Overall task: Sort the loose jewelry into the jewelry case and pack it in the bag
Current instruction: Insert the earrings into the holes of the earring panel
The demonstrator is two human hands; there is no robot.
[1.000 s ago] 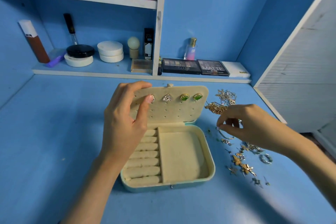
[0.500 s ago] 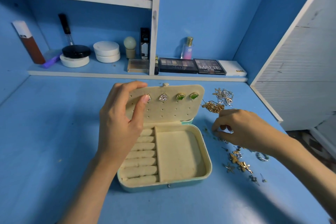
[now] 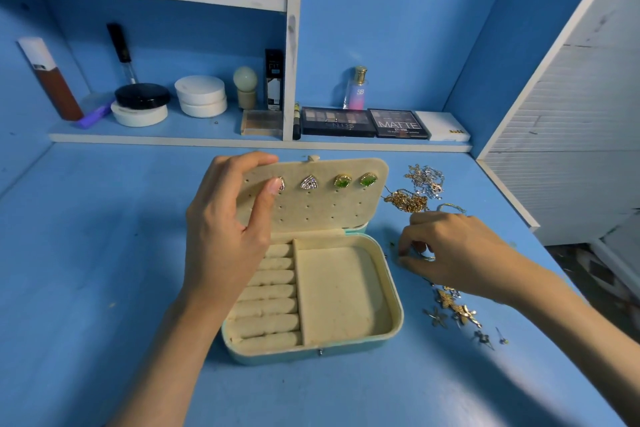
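The left hand gripped the lid of the open jewelry case, while the nearer right hand, just right of it, pinched a small gold piece from the loose jewelry on the tabletop.

Left hand, forearm rising from the lower edge: fingers hooked over the top edge of the lid, thumb flat on its face. Right hand, palm down, forearm entering from the right: fingertips pinching a gold piece on the worktop.
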